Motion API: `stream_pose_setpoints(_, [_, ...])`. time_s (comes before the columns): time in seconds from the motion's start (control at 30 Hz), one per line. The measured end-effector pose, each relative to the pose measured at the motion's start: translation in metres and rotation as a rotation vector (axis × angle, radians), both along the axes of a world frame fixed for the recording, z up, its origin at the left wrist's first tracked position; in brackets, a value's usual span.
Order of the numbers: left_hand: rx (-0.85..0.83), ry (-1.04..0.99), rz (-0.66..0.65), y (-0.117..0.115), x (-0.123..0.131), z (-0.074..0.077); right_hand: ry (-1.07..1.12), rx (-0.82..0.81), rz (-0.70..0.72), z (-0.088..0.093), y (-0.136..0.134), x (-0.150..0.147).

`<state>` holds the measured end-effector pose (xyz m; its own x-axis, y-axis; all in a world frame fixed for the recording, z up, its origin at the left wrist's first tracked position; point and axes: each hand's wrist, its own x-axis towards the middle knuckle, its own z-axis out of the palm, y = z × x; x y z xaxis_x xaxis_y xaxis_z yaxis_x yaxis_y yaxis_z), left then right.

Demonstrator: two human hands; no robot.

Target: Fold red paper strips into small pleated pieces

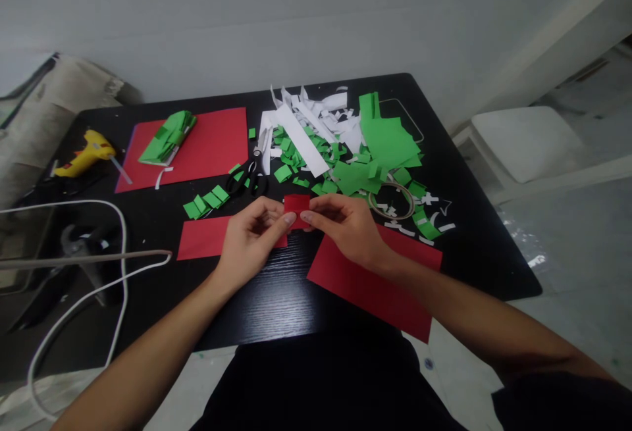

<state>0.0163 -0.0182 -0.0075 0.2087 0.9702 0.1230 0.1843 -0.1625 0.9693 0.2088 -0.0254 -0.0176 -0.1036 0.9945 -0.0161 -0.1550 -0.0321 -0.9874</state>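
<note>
Between my two hands, above the near-middle of the table, is a small folded piece of red paper [297,203]. My left hand [254,233] pinches its left side with thumb and fingers. On the right side my right hand [345,224] grips it the same way, thumb toward me. Beneath my left hand lies a red paper strip [202,239]. A larger red sheet [375,286] lies under my right hand and forearm, its near corner over the table edge. Black-handled scissors [253,171] rest just beyond my left hand.
Green and white paper scraps [316,141] pile up at the back, with a tape roll [392,201] at their right. A yellow glue gun [89,154] lies far left, near a red sheet [217,138] bearing a green paper bundle [168,136]. A white cable [123,247] loops at left.
</note>
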Motion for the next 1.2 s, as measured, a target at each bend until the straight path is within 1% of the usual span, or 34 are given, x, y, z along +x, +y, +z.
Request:
stream_pose_setpoints(0.13, [0.055, 0.007, -0.024, -0.0003, -0.0007, -0.0002, 0.000, 0.020, 0.013, -0.0039, -0.0005, -0.0001])
stream_pose_setpoints(0.23, [0.089, 0.050, -0.012, 0.0007, -0.0020, -0.0013, -0.019, 0.023, 0.007, -0.0050, -0.0009, -0.0005])
stream_pose_setpoints(0.53, [0.165, 0.123, 0.010, 0.0000, -0.0045, -0.0022, -0.046, 0.017, 0.013, 0.0018, -0.0025, -0.0010])
stream_pose_setpoints(0.67, [0.161, 0.108, 0.009, -0.0007, -0.0033, -0.0025, -0.037, 0.024, 0.020, 0.0016, -0.0025, -0.0010])
stream_pose_setpoints(0.83, [0.131, 0.083, 0.000, -0.0018, -0.0015, -0.0022, 0.009, -0.002, 0.090, -0.0004, -0.0021, -0.0014])
stream_pose_setpoints(1.03, [0.099, 0.066, -0.017, -0.0019, -0.0011, -0.0009, -0.047, 0.021, 0.054, 0.0023, -0.0029, -0.0009])
stream_pose_setpoints(1.2, [0.091, 0.078, -0.018, -0.0021, -0.0015, -0.0003, -0.056, 0.030, 0.060, 0.0039, -0.0038, -0.0005])
